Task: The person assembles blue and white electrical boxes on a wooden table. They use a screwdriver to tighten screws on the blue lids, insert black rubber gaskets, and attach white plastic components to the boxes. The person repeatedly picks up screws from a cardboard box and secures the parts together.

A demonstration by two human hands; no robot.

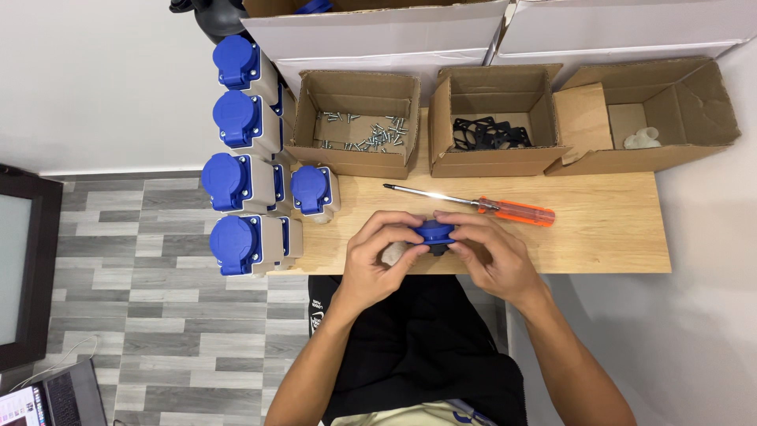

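hands (pixel 438 252) gripping blue socket (pixel 435 233), 3 brown cartons (pixel 497 154) behind

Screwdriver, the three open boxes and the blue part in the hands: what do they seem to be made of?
Screwdriver: shiny metal shaft, translucent orange handle, likely plastic. Open boxes: brown corrugated cardboard, matte, with raw flaps. Blue part, held by the left hand and right hand: smooth, evenly coloured, probably moulded plastic; fingers hide most of it.
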